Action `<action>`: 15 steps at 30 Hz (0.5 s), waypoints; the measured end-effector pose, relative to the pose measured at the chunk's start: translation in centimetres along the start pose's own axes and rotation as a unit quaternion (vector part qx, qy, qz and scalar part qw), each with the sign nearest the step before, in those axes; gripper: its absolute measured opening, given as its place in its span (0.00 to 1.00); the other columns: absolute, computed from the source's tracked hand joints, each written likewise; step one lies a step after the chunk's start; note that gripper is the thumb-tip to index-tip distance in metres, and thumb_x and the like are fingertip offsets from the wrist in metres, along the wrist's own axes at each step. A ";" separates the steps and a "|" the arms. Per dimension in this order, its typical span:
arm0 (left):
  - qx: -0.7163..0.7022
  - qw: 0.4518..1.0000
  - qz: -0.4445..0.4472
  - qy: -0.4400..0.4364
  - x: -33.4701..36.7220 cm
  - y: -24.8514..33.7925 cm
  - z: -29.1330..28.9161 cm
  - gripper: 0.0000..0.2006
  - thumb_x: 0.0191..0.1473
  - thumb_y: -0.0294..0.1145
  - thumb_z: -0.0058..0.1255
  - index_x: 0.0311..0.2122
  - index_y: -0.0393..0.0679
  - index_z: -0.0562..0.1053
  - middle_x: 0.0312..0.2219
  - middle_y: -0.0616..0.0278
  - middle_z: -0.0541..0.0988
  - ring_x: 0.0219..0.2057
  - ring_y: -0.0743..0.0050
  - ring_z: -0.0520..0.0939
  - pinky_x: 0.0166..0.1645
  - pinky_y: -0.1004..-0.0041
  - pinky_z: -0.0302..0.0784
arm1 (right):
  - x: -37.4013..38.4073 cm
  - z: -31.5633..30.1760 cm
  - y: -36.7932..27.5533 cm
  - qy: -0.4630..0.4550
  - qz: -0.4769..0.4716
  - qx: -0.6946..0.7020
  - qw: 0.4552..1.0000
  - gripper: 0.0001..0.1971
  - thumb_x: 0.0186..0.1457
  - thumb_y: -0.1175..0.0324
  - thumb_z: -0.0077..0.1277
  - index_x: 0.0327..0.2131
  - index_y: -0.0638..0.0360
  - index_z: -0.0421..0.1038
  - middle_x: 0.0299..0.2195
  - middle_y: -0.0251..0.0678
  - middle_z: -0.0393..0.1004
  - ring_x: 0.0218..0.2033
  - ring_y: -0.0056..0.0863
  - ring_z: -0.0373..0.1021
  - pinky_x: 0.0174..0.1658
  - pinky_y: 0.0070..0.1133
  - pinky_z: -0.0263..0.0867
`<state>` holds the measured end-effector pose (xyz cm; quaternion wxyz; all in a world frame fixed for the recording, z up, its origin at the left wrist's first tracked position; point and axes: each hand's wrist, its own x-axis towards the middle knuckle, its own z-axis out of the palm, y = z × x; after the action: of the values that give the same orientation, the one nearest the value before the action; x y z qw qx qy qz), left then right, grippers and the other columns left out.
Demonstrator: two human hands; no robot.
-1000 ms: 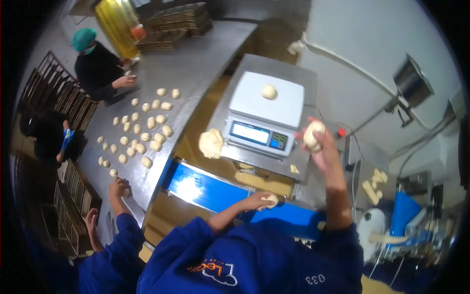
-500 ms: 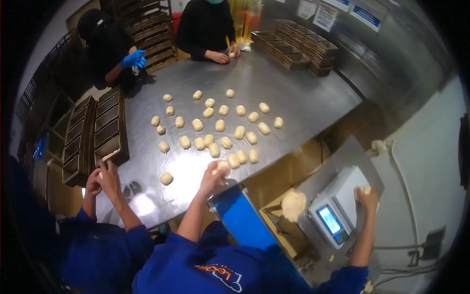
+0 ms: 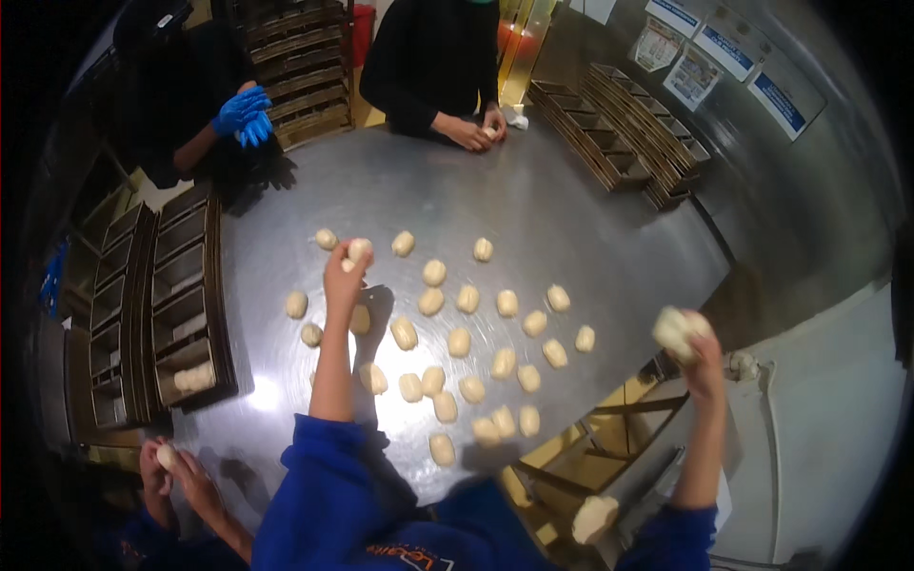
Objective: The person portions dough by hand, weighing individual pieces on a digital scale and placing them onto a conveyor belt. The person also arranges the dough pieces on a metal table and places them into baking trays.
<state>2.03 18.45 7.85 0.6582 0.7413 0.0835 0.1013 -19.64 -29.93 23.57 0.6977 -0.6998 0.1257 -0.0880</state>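
Note:
My left hand [image 3: 345,276] reaches far out over the steel table [image 3: 286,205], its fingers closed around a small pale dough piece [image 3: 359,249]. Off the table's right side, my right hand [image 3: 703,360] is raised and grips a larger dough lump [image 3: 674,333]. Several short, rounded dough pieces [image 3: 459,343] lie spread over the middle of the table, some touching each other. A flattish dough chunk [image 3: 595,519] is below my right forearm. The scale is mostly hidden behind that arm.
At lower left, a co-worker's hands [image 3: 181,476] hold a dough piece. Loaf tins [image 3: 181,271] line the left side, dough in the nearest one. Across the table stand a gloved person [image 3: 243,114] and another handling dough [image 3: 471,133]. More tins [image 3: 619,133] are stacked at far right.
My left hand has gone from the near edge to the table's far left part with dough. My right hand has risen from the scale holding dough. The whole view has shifted.

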 end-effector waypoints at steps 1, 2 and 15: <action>0.048 0.999 0.005 0.006 2.0 -2.9 0.1 0.18 0.45 0.37 0.56 0.42 0.40 0.71 0.28 0.60 0.76 0.24 0.72 0.76 0.29 0.73 0.73 | 4.1 3.4 1.3 -0.082 -0.014 0.026 0.996 0.25 0.50 0.60 0.50 0.50 0.61 0.61 0.41 0.40 0.69 0.38 0.27 0.70 0.39 0.22 0.69; 0.155 0.987 0.033 -0.006 3.1 -5.5 0.4 0.19 0.45 0.36 0.56 0.43 0.41 0.71 0.28 0.57 0.77 0.26 0.64 0.77 0.33 0.69 0.74 | 7.6 6.8 3.4 -0.097 -0.006 0.037 0.995 0.22 0.53 0.62 0.48 0.50 0.61 0.62 0.41 0.39 0.70 0.38 0.27 0.70 0.38 0.21 0.69; 0.156 0.966 0.030 -0.204 5.3 2.8 -0.2 0.26 0.43 0.28 0.52 0.52 0.47 0.65 0.42 0.53 0.73 0.36 0.62 0.78 0.41 0.69 0.74 | 24.4 16.0 18.7 0.030 0.052 -0.591 0.804 0.29 0.46 0.49 0.54 0.43 0.65 0.67 0.40 0.51 0.72 0.41 0.45 0.70 0.43 0.33 0.66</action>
<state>7.02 19.69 10.85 0.5343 0.8418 -0.0602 -0.0469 7.43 -21.83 3.48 0.1483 -0.9660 0.2108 0.0190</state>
